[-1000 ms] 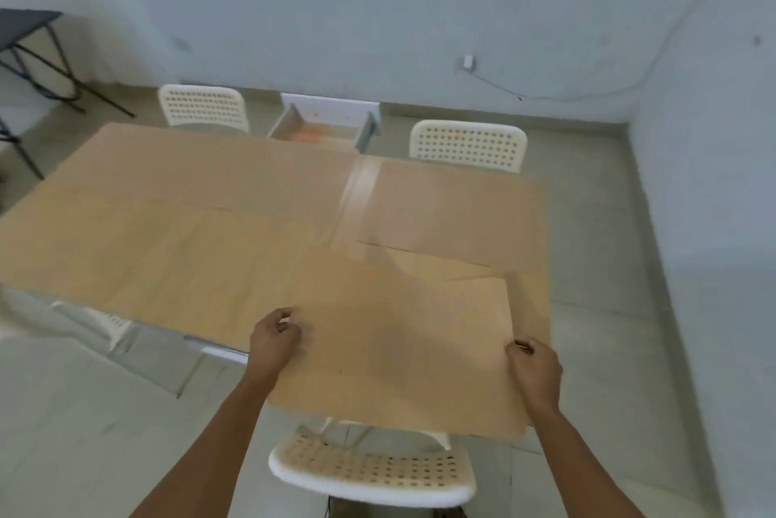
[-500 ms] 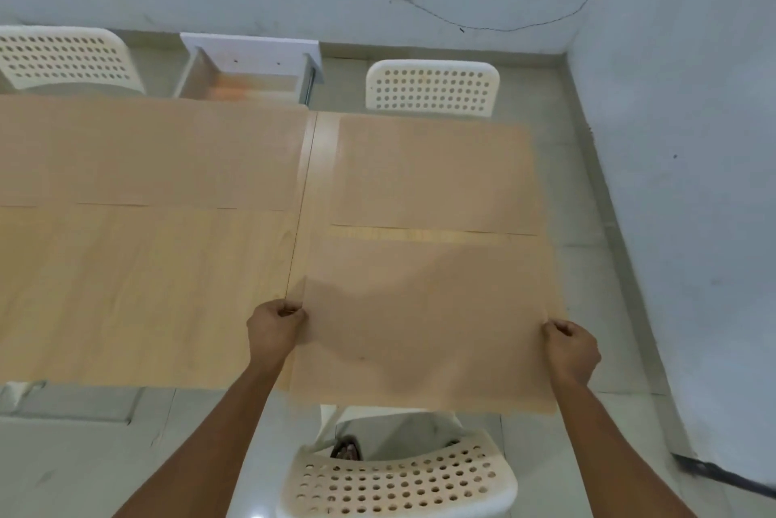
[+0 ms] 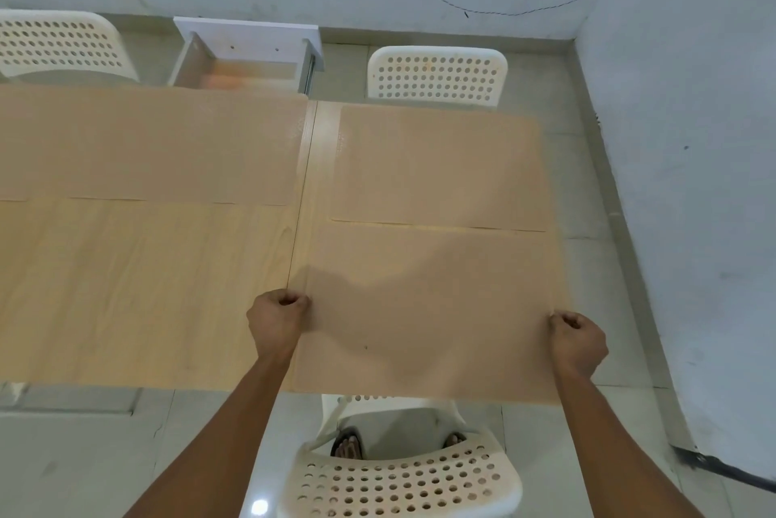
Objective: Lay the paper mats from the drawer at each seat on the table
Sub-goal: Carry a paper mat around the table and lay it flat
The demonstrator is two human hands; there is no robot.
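Observation:
A tan paper mat (image 3: 432,307) lies over the near right part of the wooden table (image 3: 147,286), its near edge hanging past the table edge. My left hand (image 3: 277,318) pinches the mat's left edge and my right hand (image 3: 577,339) pinches its right edge. Two more mats lie on the far side: one at the far right seat (image 3: 436,164), one at the far left (image 3: 147,143). Behind the table an open white drawer (image 3: 247,55) shows something orange inside.
White perforated chairs stand at the near right seat (image 3: 399,479), the far right seat (image 3: 436,76) and the far left seat (image 3: 63,45). A grey wall (image 3: 693,181) runs close along the right side. A cable (image 3: 525,11) hangs on the back wall.
The mat has swung square to the table and come down onto the near right place, with both hands still on its side edges. The view has tilted down and shifted right.

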